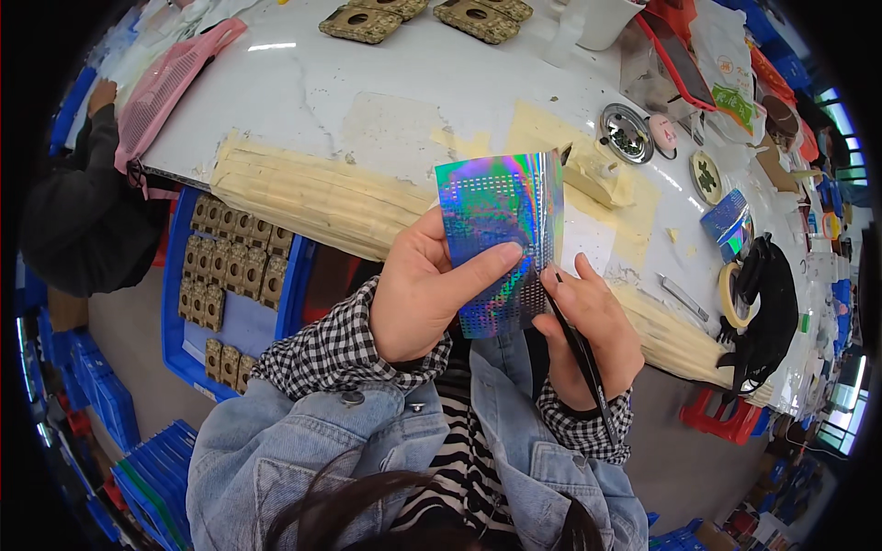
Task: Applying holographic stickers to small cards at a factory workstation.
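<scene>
Holographic sheet (501, 239), long axis upright, held above the white bench (367, 83) edge: left hand (423, 289) grip closed on it; right hand (593, 331) grips black tweezers (579, 354) at its lower edge. Blue crates (234, 289) below.

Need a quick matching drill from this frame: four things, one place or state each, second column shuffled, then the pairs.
Things:
1. holographic sheet
2. black tweezers
3. blue bin
4. tape roll

Places or states:
A. lying on the table near its right edge
B. below the table edge on the left, holding brown perforated parts
C. held up in the left hand, thumb across its face
D. in the right hand, tip at the sheet's lower right corner

Pairs: 1-C, 2-D, 3-B, 4-A
</scene>
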